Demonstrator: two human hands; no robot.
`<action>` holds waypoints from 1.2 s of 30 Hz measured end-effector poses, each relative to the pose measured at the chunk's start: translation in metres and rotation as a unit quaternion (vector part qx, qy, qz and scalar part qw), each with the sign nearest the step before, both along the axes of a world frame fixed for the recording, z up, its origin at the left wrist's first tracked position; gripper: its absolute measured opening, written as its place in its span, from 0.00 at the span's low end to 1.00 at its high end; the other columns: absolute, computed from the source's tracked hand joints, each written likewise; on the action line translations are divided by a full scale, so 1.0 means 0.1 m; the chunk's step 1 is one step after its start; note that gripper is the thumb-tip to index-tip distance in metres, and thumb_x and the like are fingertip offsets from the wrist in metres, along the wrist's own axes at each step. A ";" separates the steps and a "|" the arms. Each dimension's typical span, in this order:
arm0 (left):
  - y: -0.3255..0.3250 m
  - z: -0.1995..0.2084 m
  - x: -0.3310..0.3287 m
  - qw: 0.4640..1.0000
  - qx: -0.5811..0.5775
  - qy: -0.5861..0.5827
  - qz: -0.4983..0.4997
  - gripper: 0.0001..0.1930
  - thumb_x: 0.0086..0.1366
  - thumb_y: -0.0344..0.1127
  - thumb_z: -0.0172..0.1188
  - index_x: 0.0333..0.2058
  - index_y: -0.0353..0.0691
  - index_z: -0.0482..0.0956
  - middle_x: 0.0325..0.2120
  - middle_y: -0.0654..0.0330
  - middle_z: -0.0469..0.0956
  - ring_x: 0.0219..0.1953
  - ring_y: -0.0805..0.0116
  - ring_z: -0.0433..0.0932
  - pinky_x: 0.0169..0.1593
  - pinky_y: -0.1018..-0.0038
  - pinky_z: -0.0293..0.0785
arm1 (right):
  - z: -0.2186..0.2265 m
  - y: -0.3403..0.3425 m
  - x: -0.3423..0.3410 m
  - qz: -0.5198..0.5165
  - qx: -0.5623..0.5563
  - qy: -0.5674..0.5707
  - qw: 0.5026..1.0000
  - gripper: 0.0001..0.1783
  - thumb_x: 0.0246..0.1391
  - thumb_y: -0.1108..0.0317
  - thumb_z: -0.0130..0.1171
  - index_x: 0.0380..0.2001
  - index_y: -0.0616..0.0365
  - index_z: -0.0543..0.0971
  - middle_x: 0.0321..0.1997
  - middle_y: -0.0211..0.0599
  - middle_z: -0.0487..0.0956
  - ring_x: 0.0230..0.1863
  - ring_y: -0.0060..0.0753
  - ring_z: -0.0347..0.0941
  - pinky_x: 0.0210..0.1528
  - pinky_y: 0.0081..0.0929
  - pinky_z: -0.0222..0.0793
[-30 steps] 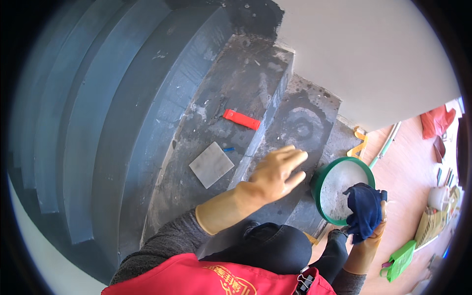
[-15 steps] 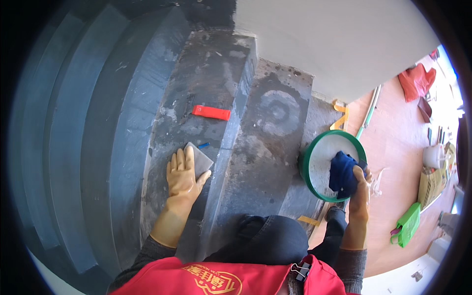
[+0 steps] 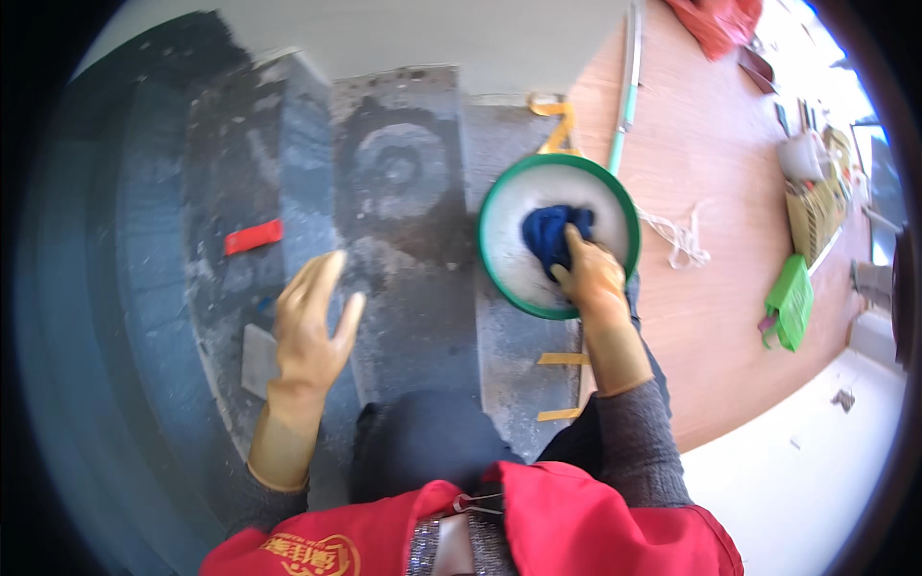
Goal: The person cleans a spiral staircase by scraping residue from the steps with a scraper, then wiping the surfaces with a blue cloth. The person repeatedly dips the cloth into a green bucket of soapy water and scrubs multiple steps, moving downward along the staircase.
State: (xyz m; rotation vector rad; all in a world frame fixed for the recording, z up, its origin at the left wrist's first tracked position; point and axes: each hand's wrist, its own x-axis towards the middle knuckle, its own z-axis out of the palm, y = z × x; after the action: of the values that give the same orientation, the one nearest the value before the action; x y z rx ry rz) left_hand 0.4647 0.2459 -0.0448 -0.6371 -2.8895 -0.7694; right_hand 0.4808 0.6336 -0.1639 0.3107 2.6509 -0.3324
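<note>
In a tan rubber glove, my left hand [image 3: 312, 322] hovers above the stair tread with fingers spread and nothing held. Just beside it, partly covered by the hand, a light grey square pad [image 3: 258, 359] lies on the tread. My right hand [image 3: 590, 278], gloved the same way, grips a wet-looking dark blue cloth [image 3: 548, 237]. The cloth hangs over the whitish, sudsy liquid of a round green-rimmed bucket [image 3: 488, 267]; I cannot tell whether it dips in. A red flat bar-shaped object [image 3: 254, 237] rests on the same tread, farther away.
Worn grey-blue stairs [image 3: 154, 250] rise to the left. Yellow tape strips [image 3: 562, 359] cross the lowest step's edge. On the wooden floor [image 3: 715, 365] lie white string [image 3: 684, 242], a pale green pole [image 3: 624, 106], a green bag [image 3: 789, 302] and a red bag [image 3: 720, 21].
My left hand has lifted off the grey pad and moved right. My right hand has brought the blue cloth from the bucket's right rim to over its middle. The view has shifted right.
</note>
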 end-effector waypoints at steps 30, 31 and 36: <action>2.53 -0.97 -0.89 0.924 -0.213 -0.198 -0.248 0.12 0.57 0.38 0.74 0.35 0.42 0.83 0.33 0.50 0.84 0.41 0.45 0.83 0.46 0.53 0.79 | 0.32 0.48 0.04 -0.267 -0.325 0.114 0.900 0.20 0.61 0.82 0.47 0.48 0.55 0.84 0.52 0.57 0.85 0.57 0.60 0.81 0.59 0.45 0.76; 2.59 -1.20 -0.87 0.905 -0.276 -0.205 -0.252 0.11 0.61 0.41 0.72 0.38 0.44 0.86 0.36 0.50 0.85 0.45 0.45 0.84 0.48 0.55 0.81 | 0.29 0.48 0.05 -0.252 -0.305 0.121 0.910 0.20 0.61 0.82 0.47 0.48 0.55 0.84 0.52 0.58 0.85 0.56 0.61 0.80 0.58 0.45 0.76; 2.72 -2.28 -0.95 0.920 -0.258 -0.175 -0.237 0.17 0.69 0.45 0.64 0.50 0.41 0.87 0.51 0.47 0.85 0.54 0.46 0.84 0.56 0.59 0.80 | 0.18 0.41 0.12 -0.226 -0.248 0.148 0.930 0.19 0.62 0.81 0.50 0.51 0.55 0.83 0.53 0.59 0.83 0.56 0.62 0.80 0.58 0.46 0.76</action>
State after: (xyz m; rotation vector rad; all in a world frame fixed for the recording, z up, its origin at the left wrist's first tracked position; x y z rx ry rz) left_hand 0.3697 0.5178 -0.2733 -1.4288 -3.3310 -0.1277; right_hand 0.4925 0.6744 -0.1462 0.7502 2.6269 -1.2574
